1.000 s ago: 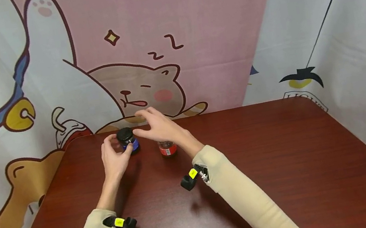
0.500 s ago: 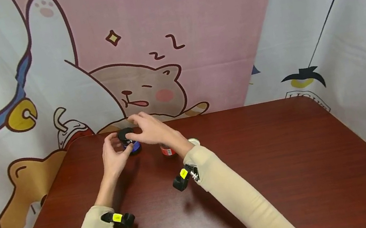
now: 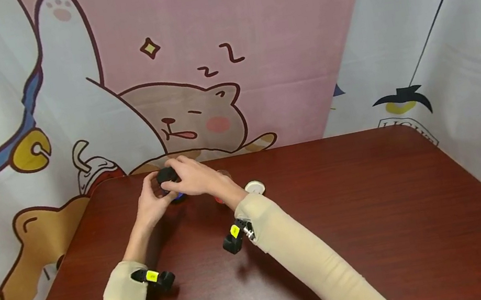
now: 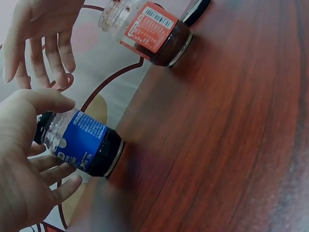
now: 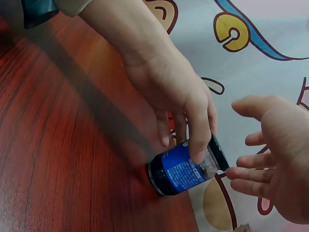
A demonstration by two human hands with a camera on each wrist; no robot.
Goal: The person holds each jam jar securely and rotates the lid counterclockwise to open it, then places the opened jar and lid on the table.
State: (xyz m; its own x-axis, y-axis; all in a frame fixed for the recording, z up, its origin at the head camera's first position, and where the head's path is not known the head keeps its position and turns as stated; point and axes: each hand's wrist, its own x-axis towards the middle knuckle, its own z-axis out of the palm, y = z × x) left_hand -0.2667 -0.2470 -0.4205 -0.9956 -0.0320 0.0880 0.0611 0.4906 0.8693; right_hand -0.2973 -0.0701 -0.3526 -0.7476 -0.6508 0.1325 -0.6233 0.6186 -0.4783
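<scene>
A glass jar (image 5: 182, 166) with a blue label and dark contents stands on the table near its back edge. Its black lid (image 3: 166, 174) is on top. My left hand (image 3: 151, 204) grips this jar, thumb on one side and fingers round the other, as the left wrist view shows. My right hand (image 3: 197, 176) hovers over the lid from the right. In the right wrist view, the right hand's (image 5: 280, 154) loosely bent fingertips are close beside the lid; whether they touch it I cannot tell. Part of the jar is hidden behind both hands in the head view.
A second jar (image 4: 149, 29) with a red label stands uncapped to the right, mostly behind my right forearm in the head view. A round pale lid (image 3: 255, 187) lies beside it on the brown table (image 3: 330, 230). A printed cloth (image 3: 282, 58) hangs behind.
My right hand has moved left and come over the blue-labelled jar's lid. The forearm now covers most of the red-labelled jar, and the pale lid has come into sight. My left hand keeps its grip.
</scene>
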